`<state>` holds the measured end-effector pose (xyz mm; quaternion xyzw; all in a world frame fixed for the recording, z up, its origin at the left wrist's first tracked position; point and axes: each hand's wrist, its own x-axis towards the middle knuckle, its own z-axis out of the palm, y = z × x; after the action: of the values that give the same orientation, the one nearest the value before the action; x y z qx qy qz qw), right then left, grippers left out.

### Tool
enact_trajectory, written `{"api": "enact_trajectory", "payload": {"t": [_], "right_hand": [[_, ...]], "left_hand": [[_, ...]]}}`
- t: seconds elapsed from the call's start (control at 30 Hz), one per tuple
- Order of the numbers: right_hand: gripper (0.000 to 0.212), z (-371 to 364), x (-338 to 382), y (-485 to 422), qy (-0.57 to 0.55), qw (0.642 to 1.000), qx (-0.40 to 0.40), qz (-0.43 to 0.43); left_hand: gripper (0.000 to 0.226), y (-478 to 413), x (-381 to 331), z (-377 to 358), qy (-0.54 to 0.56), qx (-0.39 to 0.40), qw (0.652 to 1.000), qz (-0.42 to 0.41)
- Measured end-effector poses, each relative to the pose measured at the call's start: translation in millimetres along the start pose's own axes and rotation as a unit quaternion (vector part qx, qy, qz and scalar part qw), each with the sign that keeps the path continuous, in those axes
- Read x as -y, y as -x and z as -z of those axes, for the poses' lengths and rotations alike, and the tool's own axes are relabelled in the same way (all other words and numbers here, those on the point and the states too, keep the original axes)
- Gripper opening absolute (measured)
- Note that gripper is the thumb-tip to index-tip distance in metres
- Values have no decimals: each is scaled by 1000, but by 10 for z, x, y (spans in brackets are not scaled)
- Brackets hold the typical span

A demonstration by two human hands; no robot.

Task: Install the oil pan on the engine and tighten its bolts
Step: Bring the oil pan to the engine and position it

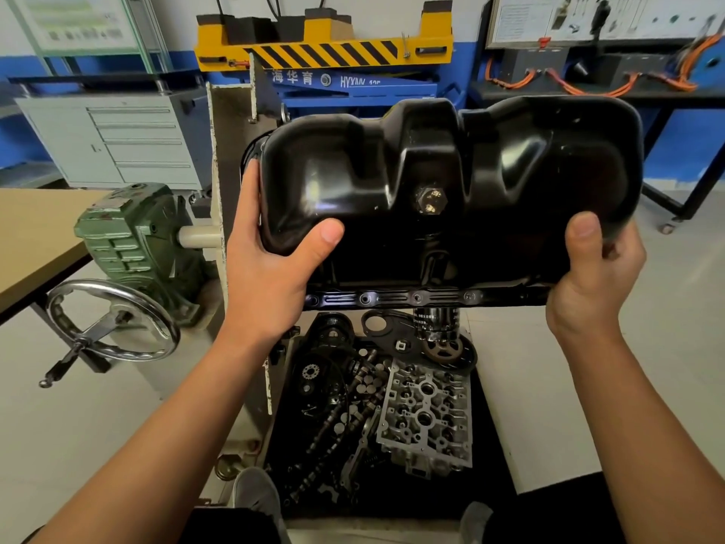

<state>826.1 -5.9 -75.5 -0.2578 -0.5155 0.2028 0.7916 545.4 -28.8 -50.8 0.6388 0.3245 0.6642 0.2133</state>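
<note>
A glossy black oil pan (pixel 490 162) fills the middle of the view, its bulged bottom toward me and a hex drain plug (pixel 430 199) at its centre. My left hand (pixel 274 268) grips its left end, thumb across the front wall. My right hand (pixel 592 276) grips its right end, thumb on the front wall. The pan's bolt flange (pixel 392 298) with several holes runs along its lower edge. The engine itself is hidden behind the pan; only a black oil filter (pixel 437 323) shows under the flange.
A black tray (pixel 486 426) on the floor holds a cylinder head (pixel 427 414), camshafts and small parts. At left stand the engine stand's green gearbox (pixel 133 233) and handwheel (pixel 113 320), and a wooden table (pixel 35 229). A yellow lift (pixel 321 49) is behind.
</note>
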Motion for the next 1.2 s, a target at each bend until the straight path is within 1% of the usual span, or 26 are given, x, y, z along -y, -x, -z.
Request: {"api": "enact_trajectory", "payload": {"t": [0.17, 0.33, 0.67, 1.2], "right_hand": [[50, 4, 4, 27, 3, 1000, -3, -4], [54, -3, 9, 38, 4, 1000, -7, -8], [51, 3, -12, 20, 4, 1000, -11, -6], [53, 0, -14, 34, 11, 1000, -6, -5]], "left_hand": [[97, 10, 25, 21, -15, -2, 1000, 9], [100, 9, 16, 27, -31, -7, 999, 12], [107, 6, 7, 15, -23, -8, 999, 27], [89, 2, 19, 23, -23, -3, 1000, 0]]}}
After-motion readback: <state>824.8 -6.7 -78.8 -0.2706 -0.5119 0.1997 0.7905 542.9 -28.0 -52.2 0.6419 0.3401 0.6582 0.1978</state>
